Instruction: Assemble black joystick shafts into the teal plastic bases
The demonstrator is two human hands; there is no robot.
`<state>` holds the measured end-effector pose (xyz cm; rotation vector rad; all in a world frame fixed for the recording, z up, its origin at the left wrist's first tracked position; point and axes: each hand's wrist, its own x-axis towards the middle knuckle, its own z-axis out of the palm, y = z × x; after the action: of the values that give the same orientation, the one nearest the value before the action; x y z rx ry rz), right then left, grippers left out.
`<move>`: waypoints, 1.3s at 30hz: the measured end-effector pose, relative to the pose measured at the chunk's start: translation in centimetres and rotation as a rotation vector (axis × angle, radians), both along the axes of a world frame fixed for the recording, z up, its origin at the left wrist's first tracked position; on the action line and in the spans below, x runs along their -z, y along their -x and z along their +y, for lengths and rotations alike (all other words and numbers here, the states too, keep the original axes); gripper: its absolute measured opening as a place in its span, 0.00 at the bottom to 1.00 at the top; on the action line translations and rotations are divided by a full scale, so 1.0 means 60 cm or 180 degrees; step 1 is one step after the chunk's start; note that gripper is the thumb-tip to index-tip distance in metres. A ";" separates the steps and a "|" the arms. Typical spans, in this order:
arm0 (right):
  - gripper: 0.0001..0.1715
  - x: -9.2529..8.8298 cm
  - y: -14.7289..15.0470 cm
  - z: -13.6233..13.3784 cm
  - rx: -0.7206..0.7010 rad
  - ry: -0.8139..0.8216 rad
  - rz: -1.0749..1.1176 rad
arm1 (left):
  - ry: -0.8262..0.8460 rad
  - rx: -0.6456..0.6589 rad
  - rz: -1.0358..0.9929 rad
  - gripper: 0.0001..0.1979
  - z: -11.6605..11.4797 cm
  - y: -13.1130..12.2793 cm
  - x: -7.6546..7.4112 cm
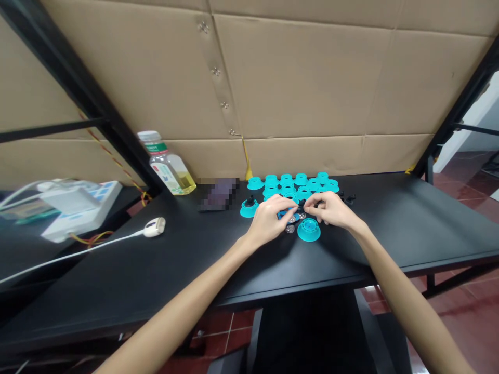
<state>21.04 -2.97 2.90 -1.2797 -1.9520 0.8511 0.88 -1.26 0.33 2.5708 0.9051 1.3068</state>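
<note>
My left hand (271, 215) and my right hand (330, 209) face each other over the desk, both closed in a pinch. A small black part (301, 203) shows between their fingertips, at the tips of my right hand; whatever my left fingers grip is too small to make out. Just below the hands a turquoise flanged ring (309, 230) lies on the desk. Small silver discs (289, 228) and blue pieces (286, 214) lie under my left fingers, partly hidden. Left of that hand, another turquoise ring (248, 209) has a black piece (250, 199) standing in it.
Several turquoise rings (286, 179) cluster behind my hands, with black parts (348, 198) to their right. Leftward on the black desk (187, 265) are a blurred dark flat object (219, 194), a bottle (171, 169) and a white cable plug (155, 227). Cardboard (304, 83) walls the back.
</note>
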 end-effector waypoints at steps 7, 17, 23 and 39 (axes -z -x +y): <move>0.12 0.004 0.005 0.000 -0.0208 0.0032 0.0575 | 0.0846 0.0020 -0.0729 0.08 -0.009 -0.015 -0.003; 0.12 0.008 -0.008 0.011 0.0399 -0.0086 0.0721 | 0.1225 -0.0170 -0.0019 0.14 -0.005 -0.007 0.005; 0.10 0.005 -0.025 0.007 0.0329 -0.0293 0.0286 | 0.1577 0.0112 0.0392 0.16 -0.017 -0.005 0.005; 0.06 0.016 -0.016 0.001 -0.0305 0.0003 -0.0179 | 0.0701 0.0014 0.0873 0.16 -0.023 -0.016 0.021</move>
<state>22.01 -2.90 1.92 -1.2312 -2.0715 0.8712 1.87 -2.64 -0.93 2.6100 1.0211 0.8112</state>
